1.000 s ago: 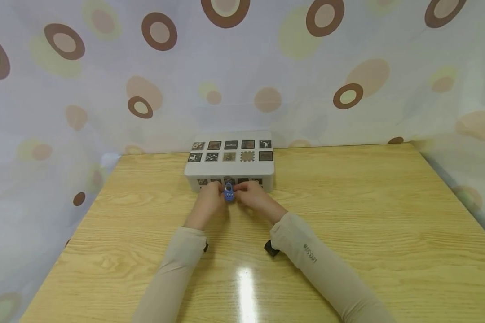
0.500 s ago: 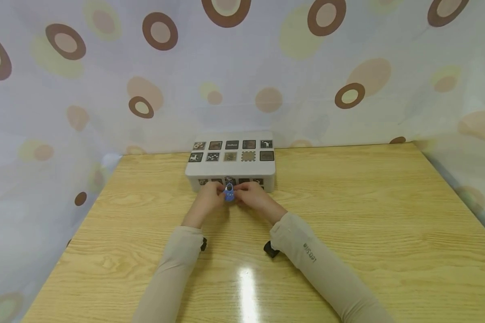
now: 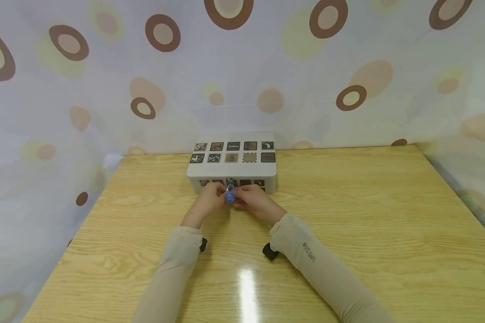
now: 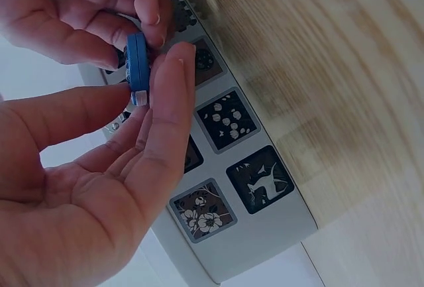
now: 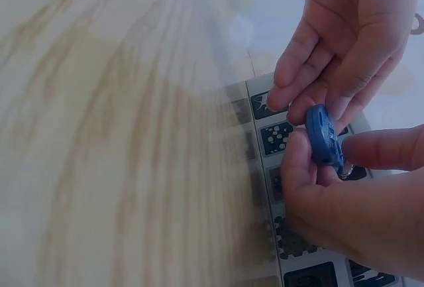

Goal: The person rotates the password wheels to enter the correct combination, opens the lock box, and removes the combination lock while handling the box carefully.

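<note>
A small blue combination padlock is at the front of a white box printed with dark picture squares. My left hand pinches its left side between thumb and fingertips. From the right, my right hand pinches the other side with thumb and index finger. The left wrist view shows the padlock edge-on between both hands' fingertips. In the right wrist view, its body is partly covered by fingers. The shackle points toward the box; whether it passes through the box's metal clasp cannot be told.
The box stands at the back of a wooden table, against a patterned curtain. Dark wrist devices sit beneath both sleeves. A bright light reflection lies on the table's near part.
Both hands stay at the box front and keep hold of the padlock. The padlock has tilted slightly, so its face shows less plainly. The head view has shifted a little.
</note>
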### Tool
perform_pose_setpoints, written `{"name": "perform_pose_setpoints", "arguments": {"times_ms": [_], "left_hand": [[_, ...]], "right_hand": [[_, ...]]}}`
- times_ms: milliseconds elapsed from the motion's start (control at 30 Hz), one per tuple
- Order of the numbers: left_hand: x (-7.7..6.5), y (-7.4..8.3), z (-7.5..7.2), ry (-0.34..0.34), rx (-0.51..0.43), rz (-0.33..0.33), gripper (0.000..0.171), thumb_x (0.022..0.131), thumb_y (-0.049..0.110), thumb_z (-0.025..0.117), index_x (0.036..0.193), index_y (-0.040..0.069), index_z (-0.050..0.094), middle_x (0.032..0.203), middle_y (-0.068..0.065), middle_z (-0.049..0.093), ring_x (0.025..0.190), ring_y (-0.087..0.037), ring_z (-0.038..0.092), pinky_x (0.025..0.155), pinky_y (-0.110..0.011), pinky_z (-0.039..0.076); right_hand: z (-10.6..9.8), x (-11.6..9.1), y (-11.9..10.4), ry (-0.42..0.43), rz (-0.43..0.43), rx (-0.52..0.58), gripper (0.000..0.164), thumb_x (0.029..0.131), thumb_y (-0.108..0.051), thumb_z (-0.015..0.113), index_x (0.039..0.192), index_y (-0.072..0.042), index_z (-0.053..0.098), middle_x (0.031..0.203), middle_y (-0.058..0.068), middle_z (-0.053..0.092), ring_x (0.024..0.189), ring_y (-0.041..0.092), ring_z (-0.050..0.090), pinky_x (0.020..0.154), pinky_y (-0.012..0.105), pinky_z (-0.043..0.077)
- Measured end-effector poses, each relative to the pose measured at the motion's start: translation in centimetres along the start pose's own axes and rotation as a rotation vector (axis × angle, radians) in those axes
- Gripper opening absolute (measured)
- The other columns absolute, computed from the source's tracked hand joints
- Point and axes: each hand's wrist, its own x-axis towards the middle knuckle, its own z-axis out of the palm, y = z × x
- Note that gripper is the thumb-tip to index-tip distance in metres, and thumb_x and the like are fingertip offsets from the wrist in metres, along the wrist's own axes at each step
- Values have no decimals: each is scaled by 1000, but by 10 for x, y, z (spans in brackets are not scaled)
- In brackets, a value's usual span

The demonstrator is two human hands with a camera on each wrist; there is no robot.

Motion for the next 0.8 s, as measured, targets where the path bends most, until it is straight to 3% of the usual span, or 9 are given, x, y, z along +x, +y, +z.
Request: {"name": "perform_pose_setpoints", "arguments": {"times_ms": [300, 600, 800], "left_hand": [[0, 1, 0, -25, -11, -29, 25, 97, 1, 49, 118, -8, 56, 93, -22, 66, 82, -30, 67, 67, -29, 52], [1, 1, -2, -22, -40, -8, 22, 96, 0, 51, 115, -7, 57, 89, -22, 67, 80, -32, 67, 65, -28, 52], [-1, 1, -1, -17, -54, -15, 23, 95, -1, 52, 116, -7, 56, 88, -23, 67, 78, -33, 68, 62, -27, 54]], "right_hand": [[2, -2, -1, -2, 4, 11, 34, 99, -3, 48, 127, 14, 50, 116, 20, 57, 78, 11, 59, 74, 22, 52], [3, 0, 0, -1, -18, 24, 32, 97, -2, 51, 124, 15, 50, 103, 12, 58, 76, 10, 58, 69, 21, 51], [5, 4, 4, 0, -14, 30, 31, 96, -1, 54, 121, 17, 53, 105, 13, 61, 78, 11, 59, 72, 23, 52]]}}
